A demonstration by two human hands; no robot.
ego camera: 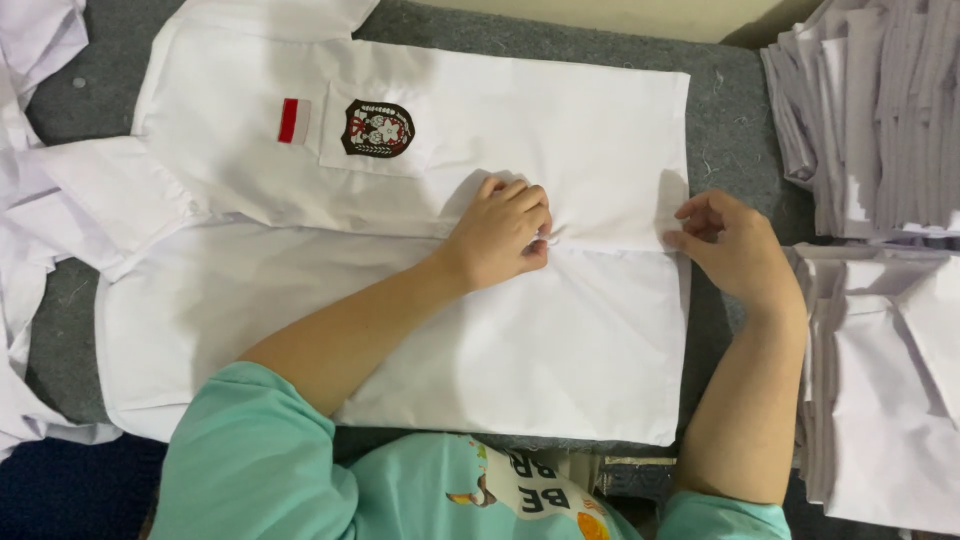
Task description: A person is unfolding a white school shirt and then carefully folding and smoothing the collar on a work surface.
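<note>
White school shirt (560,340) lies flat on the grey counter (735,110), long axis left-right; left hand (500,232) pinches its centre placket closed, right hand (735,245) grips the hem edge, fingers curled

A grey felt-covered table (735,120) stands against a pale cream wall (620,15).

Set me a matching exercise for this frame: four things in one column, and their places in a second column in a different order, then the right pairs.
Things:
1. left hand
2. right hand
3. dark crest badge
4. stacks of folded white cloth

Places:
A. on the chest pocket of the white shirt
B. along the right side of the grey table
C. pinching the shirt's front seam near its middle
D. at the shirt's hem edge

Pairs: 1-C, 2-D, 3-A, 4-B
</note>
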